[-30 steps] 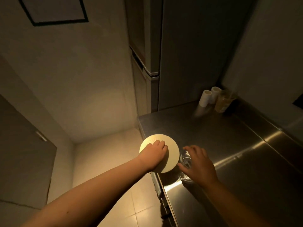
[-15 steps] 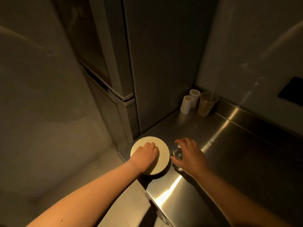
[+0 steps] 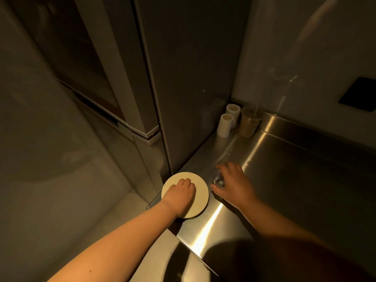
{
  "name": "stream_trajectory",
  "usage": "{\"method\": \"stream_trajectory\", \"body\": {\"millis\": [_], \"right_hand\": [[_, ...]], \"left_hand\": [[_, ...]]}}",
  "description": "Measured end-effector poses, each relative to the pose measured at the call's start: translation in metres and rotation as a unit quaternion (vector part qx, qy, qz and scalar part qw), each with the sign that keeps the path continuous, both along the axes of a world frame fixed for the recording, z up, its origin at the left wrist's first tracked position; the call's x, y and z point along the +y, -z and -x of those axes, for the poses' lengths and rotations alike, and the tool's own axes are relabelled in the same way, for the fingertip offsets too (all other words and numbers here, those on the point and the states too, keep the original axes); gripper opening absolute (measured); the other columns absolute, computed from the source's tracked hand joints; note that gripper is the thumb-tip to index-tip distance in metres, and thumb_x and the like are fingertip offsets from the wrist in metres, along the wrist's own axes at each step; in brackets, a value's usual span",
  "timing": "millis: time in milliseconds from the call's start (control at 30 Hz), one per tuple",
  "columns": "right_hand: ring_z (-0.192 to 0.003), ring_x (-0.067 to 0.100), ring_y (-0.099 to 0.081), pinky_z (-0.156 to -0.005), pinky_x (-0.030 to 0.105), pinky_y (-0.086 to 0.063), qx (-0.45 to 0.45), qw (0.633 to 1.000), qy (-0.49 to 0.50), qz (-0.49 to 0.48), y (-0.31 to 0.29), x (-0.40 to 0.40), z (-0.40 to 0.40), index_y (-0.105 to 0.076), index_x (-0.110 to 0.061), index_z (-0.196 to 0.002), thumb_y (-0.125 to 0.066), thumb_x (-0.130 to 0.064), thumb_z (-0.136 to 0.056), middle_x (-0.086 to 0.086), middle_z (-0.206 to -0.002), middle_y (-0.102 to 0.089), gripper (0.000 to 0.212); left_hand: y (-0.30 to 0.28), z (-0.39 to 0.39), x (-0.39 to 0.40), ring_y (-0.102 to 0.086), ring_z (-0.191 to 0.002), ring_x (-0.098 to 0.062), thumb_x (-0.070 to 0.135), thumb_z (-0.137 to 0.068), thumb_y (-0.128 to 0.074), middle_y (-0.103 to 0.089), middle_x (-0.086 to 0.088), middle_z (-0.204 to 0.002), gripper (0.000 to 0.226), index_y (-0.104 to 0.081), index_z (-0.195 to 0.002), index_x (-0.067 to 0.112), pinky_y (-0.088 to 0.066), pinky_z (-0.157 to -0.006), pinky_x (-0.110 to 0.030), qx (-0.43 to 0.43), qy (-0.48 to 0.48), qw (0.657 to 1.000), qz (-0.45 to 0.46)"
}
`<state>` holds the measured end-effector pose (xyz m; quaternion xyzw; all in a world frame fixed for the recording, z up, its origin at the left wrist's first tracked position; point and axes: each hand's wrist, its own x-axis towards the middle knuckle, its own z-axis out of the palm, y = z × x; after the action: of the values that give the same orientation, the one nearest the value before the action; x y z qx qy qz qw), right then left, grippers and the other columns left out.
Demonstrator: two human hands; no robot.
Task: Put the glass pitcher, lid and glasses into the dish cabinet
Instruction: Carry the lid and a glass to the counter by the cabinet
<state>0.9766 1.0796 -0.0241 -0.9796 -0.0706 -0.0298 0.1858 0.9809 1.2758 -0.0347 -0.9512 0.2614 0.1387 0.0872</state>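
We judge the task barely begun: our left hand [image 3: 180, 192], fingers together, rests on the round lid [image 3: 200, 192] at the counter [image 3: 295, 180] corner, while at three o'clock our right hand [image 3: 234, 184] curls spread fingers around a glass [image 3: 218, 180].

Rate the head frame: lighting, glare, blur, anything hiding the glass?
Head view: dim, warm light, upper half nearly black. A bright glare streak runs along the steel counter near its front edge. Wide-angle bending at the borders. The glass is barely readable, mostly covered by the right hand. The lid under the left hand is sharp and well lit.
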Motion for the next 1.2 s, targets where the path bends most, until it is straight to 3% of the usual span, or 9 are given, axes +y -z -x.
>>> {"method": "stream_trajectory", "body": {"millis": [633,1200], "right_hand": [[-0.118,0.022,-0.038,-0.085,0.032,-0.048,-0.014,0.998,0.058,0.011,0.018,-0.005,-0.011,-0.046,-0.021,-0.127,-0.069,-0.048,-0.076,0.005,-0.129,-0.046,0.062],[-0.121,0.022,-0.037,-0.086,0.034,-0.051,0.0,0.991,0.133,0.028,0.026,-0.067,0.022,-0.042,-0.024,-0.131,-0.069,-0.051,-0.074,0.003,-0.134,-0.043,0.069]], "left_hand": [[0.011,-0.004,-0.007,-0.039,-0.121,-0.031,0.01,-0.086,-0.062,-0.038,-0.016,-0.136,0.059,-0.034,-0.137,0.004,-0.044,-0.091,-0.039,0.011,0.031,0.999,0.016],[0.011,0.023,-0.066,-0.041,-0.118,-0.034,0.01,-0.089,-0.057,-0.039,-0.019,-0.133,0.051,-0.036,-0.135,0.001,-0.044,-0.088,-0.041,0.013,0.093,0.995,0.026]]}}
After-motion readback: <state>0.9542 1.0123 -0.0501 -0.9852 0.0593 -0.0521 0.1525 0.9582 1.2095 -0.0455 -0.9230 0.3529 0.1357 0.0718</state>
